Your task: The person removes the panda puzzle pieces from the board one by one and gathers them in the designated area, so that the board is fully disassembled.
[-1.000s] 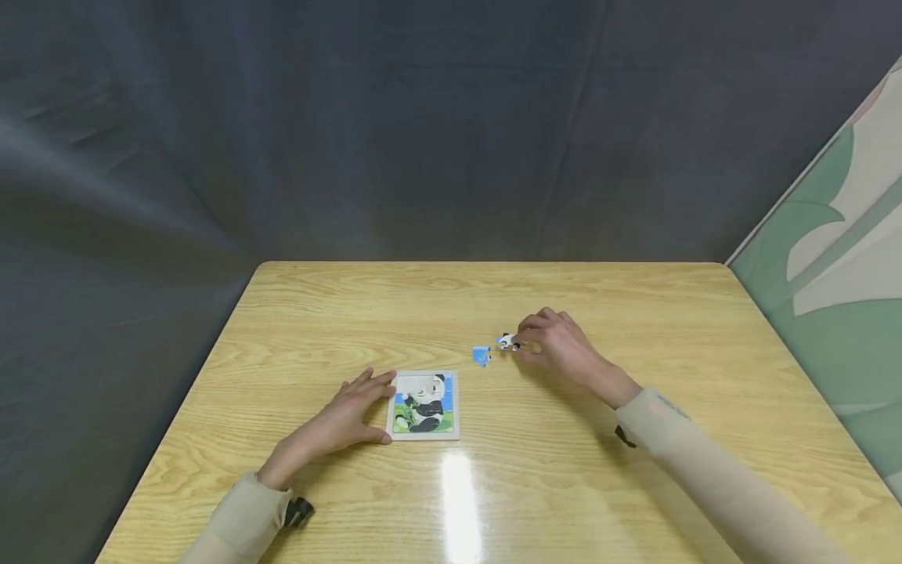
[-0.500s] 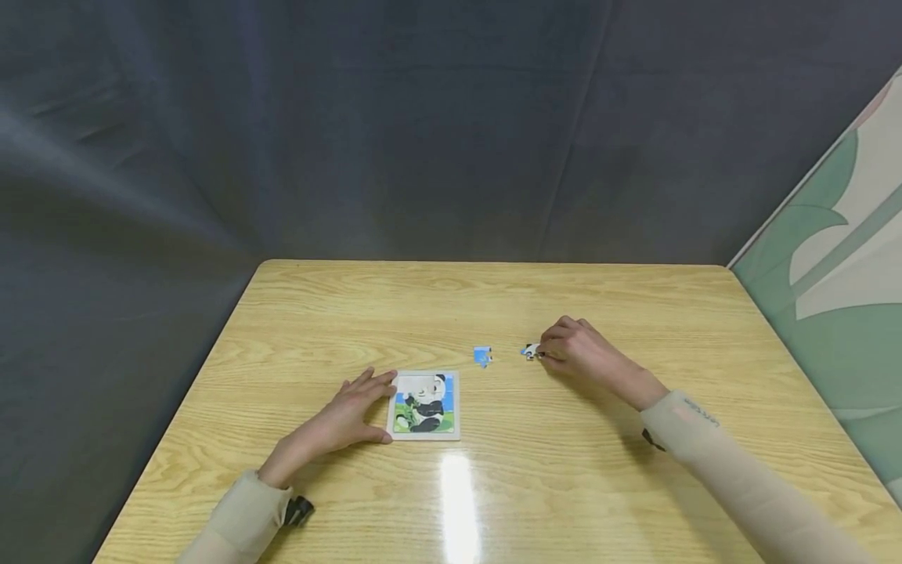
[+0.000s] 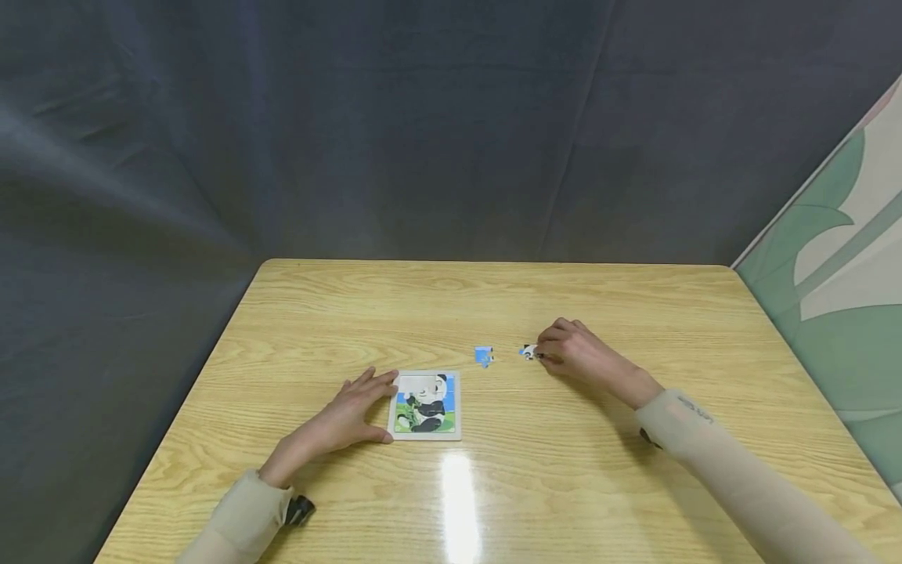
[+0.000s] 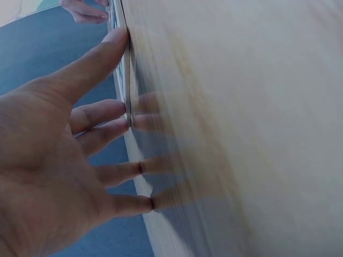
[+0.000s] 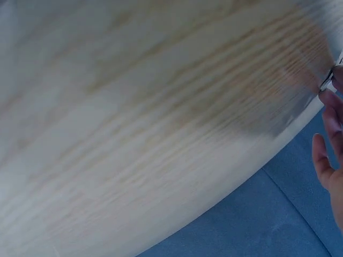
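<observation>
A square jigsaw puzzle (image 3: 425, 419) in a pale frame lies on the table, showing a panda with bamboo on green and blue. Its upper left part is bare pale backing. My left hand (image 3: 347, 413) rests at the frame's left side, thumb and fingertips touching its edge; the left wrist view shows these fingers (image 4: 102, 143) spread and fairly straight. Farther right, my right hand (image 3: 579, 354) pinches a black, white and blue puzzle piece (image 3: 527, 352) by its right side, low at the tabletop. Fingertips partly hide that piece.
A loose blue puzzle piece (image 3: 483, 356) lies between the framed puzzle and my right hand. The wooden table (image 3: 338, 313) meets a dark curtain (image 3: 451, 157) at the back and left. A green and white patterned panel (image 3: 846, 313) stands along the right.
My right hand has moved right and slightly nearer with the panda-face piece, then stayed almost still over the last half second. The left hand, framed puzzle and blue piece have kept their places.
</observation>
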`<state>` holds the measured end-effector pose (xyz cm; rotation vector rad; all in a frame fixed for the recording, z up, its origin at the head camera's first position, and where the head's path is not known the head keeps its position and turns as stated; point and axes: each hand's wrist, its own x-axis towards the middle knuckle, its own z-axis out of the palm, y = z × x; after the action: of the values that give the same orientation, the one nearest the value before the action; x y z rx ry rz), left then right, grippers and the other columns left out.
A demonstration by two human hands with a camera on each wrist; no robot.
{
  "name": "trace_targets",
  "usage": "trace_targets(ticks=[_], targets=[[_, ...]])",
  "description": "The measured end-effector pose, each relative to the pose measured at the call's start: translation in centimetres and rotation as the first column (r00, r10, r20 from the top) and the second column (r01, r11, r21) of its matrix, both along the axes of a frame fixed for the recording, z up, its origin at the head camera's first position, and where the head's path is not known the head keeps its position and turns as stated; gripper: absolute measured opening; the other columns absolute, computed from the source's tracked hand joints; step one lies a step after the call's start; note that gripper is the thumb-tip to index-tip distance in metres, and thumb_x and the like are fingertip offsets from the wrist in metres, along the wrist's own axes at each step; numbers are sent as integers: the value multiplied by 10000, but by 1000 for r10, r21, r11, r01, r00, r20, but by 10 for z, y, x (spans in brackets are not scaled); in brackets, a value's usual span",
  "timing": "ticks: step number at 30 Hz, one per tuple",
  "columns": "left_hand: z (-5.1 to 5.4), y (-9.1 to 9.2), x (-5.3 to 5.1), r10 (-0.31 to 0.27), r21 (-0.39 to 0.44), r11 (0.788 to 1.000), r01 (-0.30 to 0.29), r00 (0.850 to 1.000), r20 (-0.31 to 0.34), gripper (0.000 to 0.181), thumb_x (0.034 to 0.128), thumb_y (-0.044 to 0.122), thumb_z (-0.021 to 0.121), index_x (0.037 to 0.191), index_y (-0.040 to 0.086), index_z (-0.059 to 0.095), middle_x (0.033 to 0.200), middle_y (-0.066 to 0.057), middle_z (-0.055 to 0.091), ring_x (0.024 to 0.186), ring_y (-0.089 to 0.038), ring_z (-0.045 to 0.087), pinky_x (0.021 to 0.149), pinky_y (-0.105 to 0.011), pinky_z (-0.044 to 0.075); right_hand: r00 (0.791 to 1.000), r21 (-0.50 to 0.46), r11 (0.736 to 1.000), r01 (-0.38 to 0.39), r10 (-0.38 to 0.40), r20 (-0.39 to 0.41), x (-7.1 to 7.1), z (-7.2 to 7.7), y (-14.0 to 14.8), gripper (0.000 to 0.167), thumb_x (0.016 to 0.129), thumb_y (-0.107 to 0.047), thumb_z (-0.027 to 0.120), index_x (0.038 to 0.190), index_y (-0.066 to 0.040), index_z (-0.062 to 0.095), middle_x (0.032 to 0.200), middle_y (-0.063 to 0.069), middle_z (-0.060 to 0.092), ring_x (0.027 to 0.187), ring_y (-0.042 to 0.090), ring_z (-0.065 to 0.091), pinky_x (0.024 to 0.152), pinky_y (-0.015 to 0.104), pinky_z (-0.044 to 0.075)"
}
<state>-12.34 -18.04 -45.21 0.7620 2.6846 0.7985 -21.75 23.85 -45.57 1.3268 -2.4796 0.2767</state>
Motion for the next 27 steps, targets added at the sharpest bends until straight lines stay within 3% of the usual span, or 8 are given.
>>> trace_targets(ticks=[4,11,17,27], targets=[[0,0,-1,-2,0,1000,2,1000,-5,703,749,281,815,1338,24,529,1546,-116,314,1432,-426,146,1065,-717,119,999,-3,1000,19,-19,40,1,1,1,155,767,-45,794,913,-76,753,967,64,680,881,220,578,664,355,475],[1,0,0,-3,-1,1000,3,1000,-5,698,748,274,818,1329,13,533,1543,-130,316,1426,-437,153,1059,-722,125,1000,-68,998,13,-11,23,6,4,-5,234,737,-59,819,961,-63,751,990,86,661,875,234,575,655,384,483],[0,0,0,1,-3,1000,-1,1000,-7,700,747,277,815,1329,11,532,1543,-131,312,1425,-439,153,1060,-720,126,1000,-120,993,-6,8,13,16,13,-33,246,739,-21,809,976,-46,746,996,79,662,898,242,582,665,385,489],[0,0,0,-4,2,1000,4,1000,-12,706,741,286,817,1326,11,534,1544,-129,312,1423,-446,154,1051,-729,117,999,-185,983,-17,21,24,35,12,-83,208,738,-6,808,933,-48,749,916,33,695,840,197,623,707,347,532]])
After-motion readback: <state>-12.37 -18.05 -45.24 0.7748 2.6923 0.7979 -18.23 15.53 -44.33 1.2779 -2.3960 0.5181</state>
